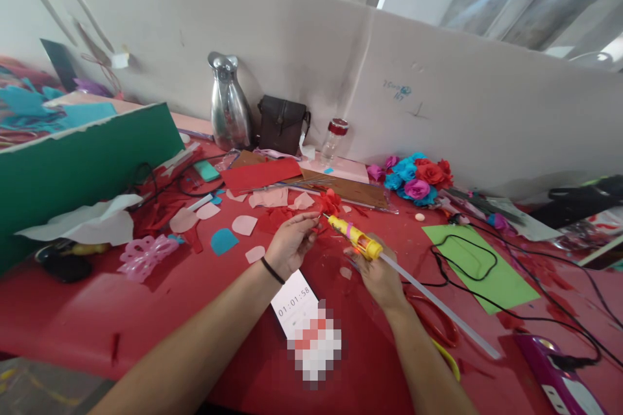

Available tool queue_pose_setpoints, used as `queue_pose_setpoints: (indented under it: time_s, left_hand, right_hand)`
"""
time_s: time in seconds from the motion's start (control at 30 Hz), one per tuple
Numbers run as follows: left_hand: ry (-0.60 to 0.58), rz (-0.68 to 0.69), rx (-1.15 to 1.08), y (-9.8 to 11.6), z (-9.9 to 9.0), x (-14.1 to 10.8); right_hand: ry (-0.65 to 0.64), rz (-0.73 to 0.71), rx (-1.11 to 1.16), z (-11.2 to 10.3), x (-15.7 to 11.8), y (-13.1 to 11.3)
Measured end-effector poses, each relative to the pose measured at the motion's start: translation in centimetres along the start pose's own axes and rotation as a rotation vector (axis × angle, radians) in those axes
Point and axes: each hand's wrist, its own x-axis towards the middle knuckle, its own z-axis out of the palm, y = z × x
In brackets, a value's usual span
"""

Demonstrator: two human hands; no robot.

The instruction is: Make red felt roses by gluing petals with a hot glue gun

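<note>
My left hand (294, 241), with a dark band at the wrist, pinches a small piece of red paper at its fingertips; its exact shape is hard to make out. My right hand (377, 272) grips a yellow glue gun (354, 237) with a pink band around it. The gun's nozzle points left and lies close beside my left fingertips. A long translucent glue stick (440, 306) sticks out of its rear. Just beyond the nozzle is a red paper flower (330, 200). Pale pink petals (244, 225) and a blue petal (224, 241) lie left of my hands.
A phone (295, 301) showing a timer lies between my forearms. Red-handled scissors (438, 318) are under my right forearm. Cables cross green paper (481, 266) at right. Behind stand a steel jug (231, 104), dark bag (282, 123), jar (335, 141) and paper flowers (417, 178).
</note>
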Motion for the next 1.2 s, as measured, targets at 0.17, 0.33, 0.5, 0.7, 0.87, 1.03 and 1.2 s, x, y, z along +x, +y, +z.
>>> queue_pose_setpoints:
  time_s: [0.17,0.33,0.5,0.7,0.87,1.03,1.2]
  left_hand:
    - [0.012,-0.003,0.000,0.1,0.1,-0.1]
    - [0.006,-0.009,-0.005,0.2,0.2,-0.2]
    - [0.015,-0.026,-0.005,0.2,0.0,-0.1]
    - [0.020,-0.017,-0.005,0.3,-0.1,0.1]
    - [-0.011,0.002,-0.033,0.4,-0.5,0.6]
    - [-0.016,0.004,-0.078,0.4,-0.7,0.8]
    - [0.016,-0.008,-0.068,0.9,-0.3,0.4]
  right_hand:
    - [0.027,-0.012,-0.016,-0.1,0.0,-0.1]
    - [0.047,-0.005,-0.029,-0.1,0.0,-0.3]
    - [0.031,-0.006,-0.012,0.0,0.1,-0.4]
    - [-0.023,0.115,0.156,-0.4,0.1,-0.3]
    - [-0.207,0.500,0.404,-3.1,0.5,1.2]
    - [-0.255,0.821,0.399,-6.1,0.5,5.6]
    - [-0.066,0.680,-0.228,-7.3,-0.5,8.7]
